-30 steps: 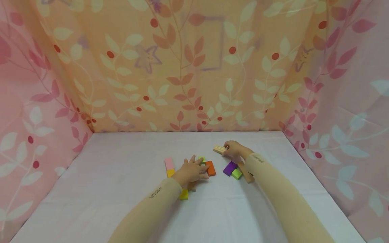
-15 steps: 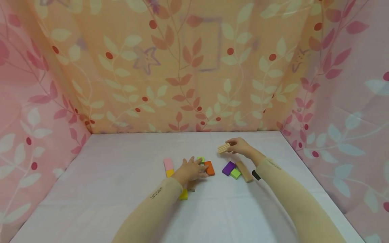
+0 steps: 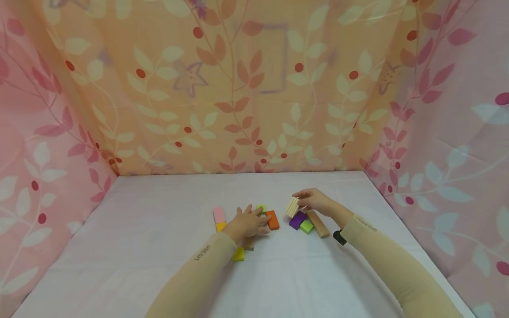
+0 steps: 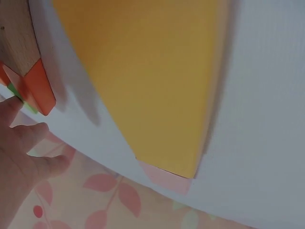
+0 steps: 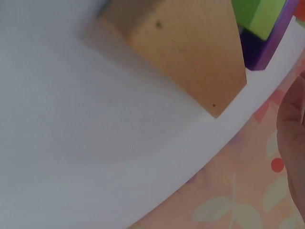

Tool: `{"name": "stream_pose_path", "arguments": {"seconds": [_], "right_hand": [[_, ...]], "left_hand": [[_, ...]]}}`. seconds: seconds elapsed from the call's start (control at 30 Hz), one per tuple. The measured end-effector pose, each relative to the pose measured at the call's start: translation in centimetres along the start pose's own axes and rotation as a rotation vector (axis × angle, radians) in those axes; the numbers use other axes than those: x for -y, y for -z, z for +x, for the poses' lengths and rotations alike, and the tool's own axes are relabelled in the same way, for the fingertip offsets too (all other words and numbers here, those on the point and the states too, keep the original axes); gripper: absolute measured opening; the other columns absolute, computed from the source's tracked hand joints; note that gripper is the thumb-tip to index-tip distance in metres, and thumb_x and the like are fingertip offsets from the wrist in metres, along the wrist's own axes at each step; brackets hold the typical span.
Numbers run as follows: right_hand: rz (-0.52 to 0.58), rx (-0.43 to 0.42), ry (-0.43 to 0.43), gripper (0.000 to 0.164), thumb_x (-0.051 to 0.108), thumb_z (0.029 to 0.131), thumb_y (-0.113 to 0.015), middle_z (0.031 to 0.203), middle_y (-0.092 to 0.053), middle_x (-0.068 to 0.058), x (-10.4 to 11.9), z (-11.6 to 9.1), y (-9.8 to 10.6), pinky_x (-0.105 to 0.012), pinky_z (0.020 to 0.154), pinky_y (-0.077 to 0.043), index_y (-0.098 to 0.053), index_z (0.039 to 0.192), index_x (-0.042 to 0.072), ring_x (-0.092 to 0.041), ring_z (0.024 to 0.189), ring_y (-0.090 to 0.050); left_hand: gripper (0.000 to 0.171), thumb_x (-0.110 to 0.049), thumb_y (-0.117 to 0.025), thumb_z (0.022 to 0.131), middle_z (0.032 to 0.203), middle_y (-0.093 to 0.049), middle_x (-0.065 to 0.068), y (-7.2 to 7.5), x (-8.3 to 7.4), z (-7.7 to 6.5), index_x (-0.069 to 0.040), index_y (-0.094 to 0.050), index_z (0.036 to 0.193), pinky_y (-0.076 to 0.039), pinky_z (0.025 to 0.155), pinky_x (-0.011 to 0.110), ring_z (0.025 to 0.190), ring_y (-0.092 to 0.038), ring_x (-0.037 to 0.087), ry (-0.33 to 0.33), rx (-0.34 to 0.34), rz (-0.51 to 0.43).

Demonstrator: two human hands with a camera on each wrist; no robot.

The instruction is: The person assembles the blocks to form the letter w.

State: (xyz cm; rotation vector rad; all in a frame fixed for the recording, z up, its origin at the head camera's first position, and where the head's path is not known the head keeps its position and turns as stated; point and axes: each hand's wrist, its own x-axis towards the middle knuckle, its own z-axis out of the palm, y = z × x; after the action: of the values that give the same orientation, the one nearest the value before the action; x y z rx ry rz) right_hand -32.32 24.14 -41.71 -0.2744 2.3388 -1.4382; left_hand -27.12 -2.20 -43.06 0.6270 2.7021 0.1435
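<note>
My right hand (image 3: 320,203) pinches a pale ridged wooden block (image 3: 292,207), which is tilted up at the far edge of the purple block (image 3: 297,220). Against the purple one lies a light green block (image 3: 306,227), and a long plain wooden block (image 3: 318,224) is to their right. With fingers spread, my left hand (image 3: 248,223) lies over a group of blocks, its fingertips at an orange block (image 3: 272,220) and another green block (image 3: 261,208). A wooden block (image 3: 249,244) is partly hidden beneath that hand. Only part of the right hand shows in the right wrist view.
Left of my left hand, a pink block (image 3: 218,214) and a yellow-orange block (image 3: 220,226) lie end to end. A yellow block (image 3: 238,254) sits nearer, by the left sleeve. Patterned curtains (image 3: 234,88) enclose the white table (image 3: 159,207) at the back and sides.
The right hand has lifted the ridged block, turned it more upright and brought it nearer to the purple block. My left hand stays nearly in place.
</note>
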Motion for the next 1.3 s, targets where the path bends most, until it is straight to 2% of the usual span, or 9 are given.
{"name": "stream_pose_path", "arguments": {"seconds": [0.17, 0.3, 0.53, 0.67, 0.9, 1.0, 1.1, 1.2, 1.3], "right_hand": [[-0.025, 0.016, -0.024, 0.037, 0.005, 0.098, -0.053, 0.126, -0.058, -0.02, -0.3, -0.4, -0.7, -0.035, 0.084, -0.052, -0.053, 0.133, -0.008, -0.021, 0.092, -0.058], [-0.024, 0.024, -0.051, 0.033, 0.007, 0.098, -0.056, 0.117, -0.063, -0.014, -0.8, -0.6, -1.2, -0.032, 0.08, -0.053, -0.059, 0.128, -0.005, -0.021, 0.088, -0.059], [-0.031, 0.114, 0.011, 0.026, 0.007, 0.095, -0.061, 0.099, -0.069, -0.008, -1.2, -1.4, -2.4, -0.031, 0.075, -0.054, -0.065, 0.116, -0.006, -0.019, 0.083, -0.062], [-0.038, 0.157, 0.024, 0.024, 0.007, 0.094, -0.062, 0.098, -0.07, -0.008, -1.3, -1.9, -3.2, -0.032, 0.077, -0.055, -0.067, 0.115, -0.005, -0.02, 0.083, -0.063], [-0.064, 0.177, 0.03, 0.019, 0.007, 0.092, -0.065, 0.098, -0.07, -0.006, -1.7, -2.4, -4.7, -0.031, 0.074, -0.056, -0.07, 0.109, -0.002, -0.016, 0.081, -0.062], [-0.11, 0.173, 0.072, 0.018, 0.005, 0.091, -0.066, 0.097, -0.069, -0.005, -1.8, -2.6, -5.4, -0.028, 0.072, -0.055, -0.07, 0.107, -0.002, -0.014, 0.08, -0.06], [-0.194, 0.159, 0.159, 0.021, 0.005, 0.088, -0.069, 0.098, -0.068, -0.005, -1.9, -3.0, -6.1, -0.025, 0.07, -0.052, -0.069, 0.108, -0.003, -0.013, 0.081, -0.058], [-0.305, 0.118, 0.254, 0.028, 0.007, 0.085, -0.074, 0.099, -0.067, -0.005, -1.8, -3.5, -6.6, -0.022, 0.073, -0.05, -0.068, 0.11, -0.003, -0.012, 0.084, -0.057], [-0.402, 0.087, 0.298, 0.037, 0.01, 0.082, -0.077, 0.096, -0.063, -0.003, -1.7, -4.3, -7.1, -0.021, 0.073, -0.047, -0.066, 0.115, -0.004, -0.011, 0.083, -0.054]], "left_hand": [[0.062, -0.059, -0.051, 0.092, 0.16, -0.022, 0.0, 0.0, 0.1, -0.1, -0.035, -0.042, 0.148, -0.007, 0.113, 0.062, 0.147, -0.011, 0.034, -0.001, 0.012, 0.007], [0.064, -0.058, -0.053, 0.09, 0.16, -0.022, 0.001, 0.1, 0.2, -0.2, -0.034, -0.041, 0.148, -0.008, 0.113, 0.062, 0.147, -0.01, 0.034, -0.012, 0.012, 0.005], [0.056, -0.056, -0.043, 0.097, 0.161, -0.021, 0.001, 0.1, 0.4, -0.7, -0.034, -0.041, 0.148, -0.007, 0.113, 0.062, 0.147, -0.009, 0.035, -0.034, 0.007, 0.005], [0.051, -0.053, -0.039, 0.1, 0.161, -0.021, 0.0, 0.0, 0.5, -0.5, -0.035, -0.042, 0.148, -0.008, 0.113, 0.062, 0.147, -0.009, 0.034, -0.035, 0.004, 0.032], [0.05, -0.052, -0.039, 0.1, 0.161, -0.02, -0.002, 0.1, 0.4, -0.1, -0.036, -0.04, 0.148, -0.008, 0.113, 0.06, 0.148, -0.01, 0.032, -0.027, 0.016, 0.053], [0.054, -0.055, -0.04, 0.099, 0.161, -0.02, -0.001, 0.1, 0.4, 0.1, -0.036, -0.04, 0.149, -0.009, 0.113, 0.06, 0.147, -0.011, 0.032, -0.028, 0.018, 0.048], [0.058, -0.058, -0.043, 0.096, 0.161, -0.02, 0.0, 0.1, 0.4, 0.0, -0.035, -0.04, 0.149, -0.009, 0.113, 0.061, 0.147, -0.011, 0.033, -0.029, 0.021, 0.037], [0.06, -0.06, -0.044, 0.094, 0.161, -0.02, 0.0, 0.1, 0.4, 0.0, -0.035, -0.04, 0.149, -0.008, 0.113, 0.061, 0.147, -0.01, 0.032, -0.027, 0.025, 0.04], [0.06, -0.06, -0.045, 0.094, 0.161, -0.02, -0.001, 0.1, 0.4, 0.0, -0.035, -0.039, 0.149, -0.009, 0.113, 0.061, 0.147, -0.011, 0.032, -0.023, 0.025, 0.048]]}}
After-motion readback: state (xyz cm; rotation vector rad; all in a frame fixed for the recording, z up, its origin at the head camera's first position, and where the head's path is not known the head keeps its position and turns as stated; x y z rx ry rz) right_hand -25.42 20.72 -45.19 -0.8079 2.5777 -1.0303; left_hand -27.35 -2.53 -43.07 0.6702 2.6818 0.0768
